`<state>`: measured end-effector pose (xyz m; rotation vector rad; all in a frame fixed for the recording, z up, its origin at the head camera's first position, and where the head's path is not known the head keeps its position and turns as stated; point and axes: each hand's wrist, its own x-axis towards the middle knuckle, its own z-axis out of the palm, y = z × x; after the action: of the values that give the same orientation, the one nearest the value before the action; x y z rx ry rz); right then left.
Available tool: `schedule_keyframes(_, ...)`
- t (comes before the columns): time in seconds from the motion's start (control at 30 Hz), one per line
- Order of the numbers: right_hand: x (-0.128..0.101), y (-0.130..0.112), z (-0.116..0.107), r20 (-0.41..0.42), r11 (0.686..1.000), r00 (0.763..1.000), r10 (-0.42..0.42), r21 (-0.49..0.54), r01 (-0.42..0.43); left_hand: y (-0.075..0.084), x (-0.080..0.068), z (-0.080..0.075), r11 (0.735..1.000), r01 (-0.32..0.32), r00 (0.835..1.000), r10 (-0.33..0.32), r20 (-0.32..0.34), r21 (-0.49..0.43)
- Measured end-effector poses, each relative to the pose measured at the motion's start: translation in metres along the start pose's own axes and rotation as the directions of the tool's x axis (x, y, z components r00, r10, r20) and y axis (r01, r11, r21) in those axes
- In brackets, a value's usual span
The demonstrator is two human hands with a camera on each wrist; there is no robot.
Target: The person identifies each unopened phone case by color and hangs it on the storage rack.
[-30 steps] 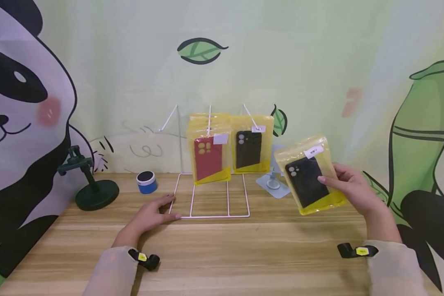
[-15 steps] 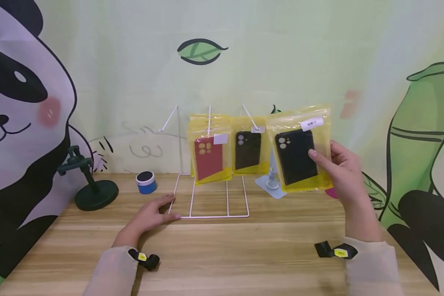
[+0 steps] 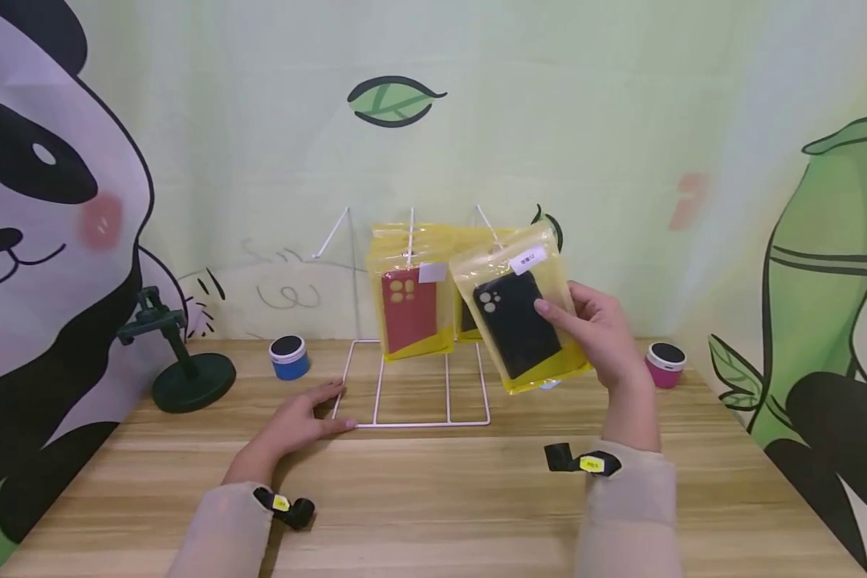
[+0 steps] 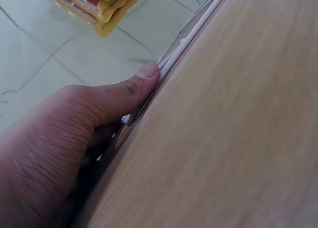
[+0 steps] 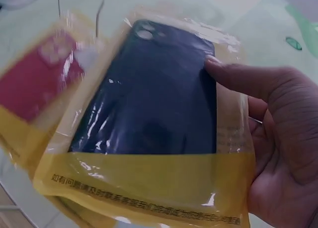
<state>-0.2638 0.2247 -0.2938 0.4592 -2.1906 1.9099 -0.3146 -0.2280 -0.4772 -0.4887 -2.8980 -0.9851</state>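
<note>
My right hand (image 3: 607,333) pinches a yellow-and-clear bag with a black phone case (image 3: 518,325) inside, thumb in front and the other fingers behind. The bag tilts in front of the white wire rack's right hook (image 3: 486,221). Behind it, another bagged black phone case (image 3: 468,321) is mostly hidden. On the middle hook hangs a bagged red phone case (image 3: 409,309), with more yellow bags behind. My left hand (image 3: 296,419) rests at the front left corner of the rack's base (image 3: 412,425). Its thumb (image 4: 144,79) lies on the white wire; the other fingers are largely hidden.
The rack's left hook (image 3: 331,233) carries nothing. A dark green stand (image 3: 191,381) and a small blue round speaker-like object (image 3: 291,359) stand on the left. A pink one (image 3: 665,365) is on the right. A panda-print cloth (image 3: 260,120) backs the wooden table (image 3: 433,498).
My right hand has carried the bagged black phone case up and left, to the right hook, covering the black one hanging there. The pink object has come into view. My left hand stays put.
</note>
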Motion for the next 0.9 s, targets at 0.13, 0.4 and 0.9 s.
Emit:
schedule_keyframes(0.13,0.001,0.010,-0.010,-0.003,1.000,1.000,0.011,-0.002,-0.011,0.001,0.001,-0.001,1.000,0.001,1.000,-0.001,0.003,-0.001)
schedule_keyframes(0.4,0.008,0.022,-0.011,0.011,0.999,0.999,0.040,0.003,-0.040,0.002,0.002,-0.003,1.000,-0.016,1.000,0.016,-0.001,0.005)
schedule_keyframes(0.9,0.030,0.057,0.018,-0.023,0.999,0.998,0.051,-0.014,-0.051,0.001,0.000,0.000,1.000,-0.018,1.000,0.018,-0.002,0.001)
